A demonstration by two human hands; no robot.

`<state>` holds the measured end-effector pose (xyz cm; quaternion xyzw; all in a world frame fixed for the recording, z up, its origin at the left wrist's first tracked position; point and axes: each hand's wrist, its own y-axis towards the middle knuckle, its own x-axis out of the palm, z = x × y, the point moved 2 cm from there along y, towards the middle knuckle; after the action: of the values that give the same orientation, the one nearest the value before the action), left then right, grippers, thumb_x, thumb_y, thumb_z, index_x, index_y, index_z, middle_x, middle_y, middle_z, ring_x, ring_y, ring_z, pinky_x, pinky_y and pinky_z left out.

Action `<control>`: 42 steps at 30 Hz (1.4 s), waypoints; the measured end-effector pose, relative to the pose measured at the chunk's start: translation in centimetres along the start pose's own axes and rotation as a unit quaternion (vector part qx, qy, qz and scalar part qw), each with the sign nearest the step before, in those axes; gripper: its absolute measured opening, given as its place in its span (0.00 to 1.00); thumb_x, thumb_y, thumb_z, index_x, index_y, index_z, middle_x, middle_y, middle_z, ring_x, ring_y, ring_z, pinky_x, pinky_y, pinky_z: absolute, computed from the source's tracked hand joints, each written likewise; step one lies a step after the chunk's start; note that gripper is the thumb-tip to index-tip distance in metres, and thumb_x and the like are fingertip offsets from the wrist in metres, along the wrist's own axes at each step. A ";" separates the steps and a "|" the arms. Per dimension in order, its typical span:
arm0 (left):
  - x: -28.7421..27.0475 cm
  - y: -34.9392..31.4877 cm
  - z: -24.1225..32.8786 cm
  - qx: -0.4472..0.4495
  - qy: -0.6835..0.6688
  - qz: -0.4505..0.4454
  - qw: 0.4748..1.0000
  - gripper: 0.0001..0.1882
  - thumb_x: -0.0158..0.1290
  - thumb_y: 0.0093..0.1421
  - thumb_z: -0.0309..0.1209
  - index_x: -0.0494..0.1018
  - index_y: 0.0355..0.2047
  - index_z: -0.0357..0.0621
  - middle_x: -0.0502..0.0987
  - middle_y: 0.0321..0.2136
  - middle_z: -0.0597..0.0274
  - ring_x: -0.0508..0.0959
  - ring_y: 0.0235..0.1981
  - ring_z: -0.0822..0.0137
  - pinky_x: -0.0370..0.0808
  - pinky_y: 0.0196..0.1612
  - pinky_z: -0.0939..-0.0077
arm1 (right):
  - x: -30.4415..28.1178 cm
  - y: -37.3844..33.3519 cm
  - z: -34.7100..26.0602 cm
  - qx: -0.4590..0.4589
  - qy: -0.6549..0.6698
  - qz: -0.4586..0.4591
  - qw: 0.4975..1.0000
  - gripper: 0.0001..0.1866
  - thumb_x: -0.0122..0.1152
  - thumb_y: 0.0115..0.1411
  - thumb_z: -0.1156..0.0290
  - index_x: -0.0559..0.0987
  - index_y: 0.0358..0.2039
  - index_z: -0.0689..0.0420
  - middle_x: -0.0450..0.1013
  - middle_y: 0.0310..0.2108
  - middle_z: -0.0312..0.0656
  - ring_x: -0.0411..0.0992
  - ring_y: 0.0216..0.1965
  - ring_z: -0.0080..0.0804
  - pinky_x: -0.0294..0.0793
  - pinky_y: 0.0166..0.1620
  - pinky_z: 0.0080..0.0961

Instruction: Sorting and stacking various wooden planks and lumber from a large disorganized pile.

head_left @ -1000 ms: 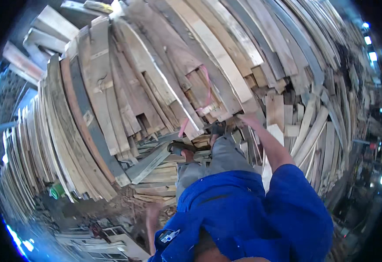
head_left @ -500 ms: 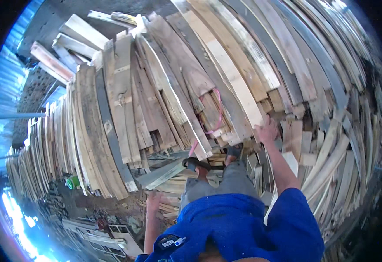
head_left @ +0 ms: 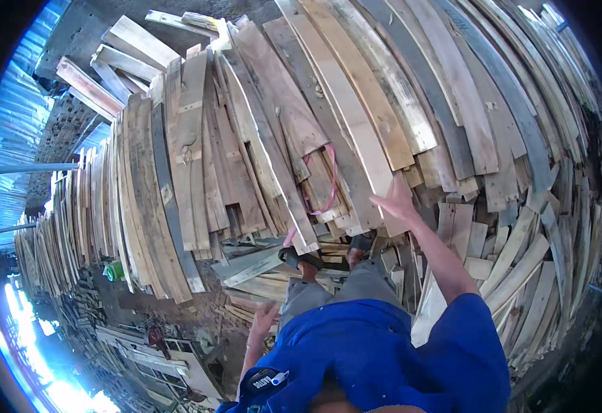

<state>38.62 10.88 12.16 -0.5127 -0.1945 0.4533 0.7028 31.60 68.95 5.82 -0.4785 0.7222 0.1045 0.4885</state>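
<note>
My right hand [head_left: 399, 205] is over the lower end of a long pale plank [head_left: 346, 96] on the stack. Its fingers are spread and stretched to the left across the wood; whether they press on it I cannot tell. To its left lies a wider greyish board [head_left: 359, 186], and to its right a yellowish-brown plank [head_left: 373, 89]. A loop of pink strap [head_left: 334, 182] hangs among the board ends. By my left thigh hangs my left hand [head_left: 265, 320], fingers loosely apart, with nothing seen in it.
Stacked boards [head_left: 142, 199] run across from left to right, their ends uneven. Loose offcuts [head_left: 521, 268] lean at the right, and more wood lies round my sandals [head_left: 294, 258]. A green container [head_left: 113, 270] stands at the left, near a wooden frame [head_left: 177, 365] on the ground.
My right hand has shifted left from the pale plank's edge to over its end, its fingers now more stretched. My left hand has swung inward toward my thigh. The view has shifted slightly.
</note>
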 end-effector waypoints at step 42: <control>10.6 7.3 12.3 0.153 0.116 -0.050 0.980 0.29 0.56 0.65 0.47 0.71 0.59 0.39 0.80 0.42 0.59 0.77 0.44 0.71 0.75 0.45 0.74 | -7.2 1.6 0.3 0.175 0.663 -0.174 0.706 0.33 0.58 0.62 0.48 0.71 0.60 0.58 0.76 0.49 0.43 0.78 0.47 0.34 0.80 0.48 0.36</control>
<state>31.78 26.88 8.49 -0.4381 -0.0658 0.3794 0.8123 30.97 74.21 10.98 -0.4476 0.7689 -0.4554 -0.0319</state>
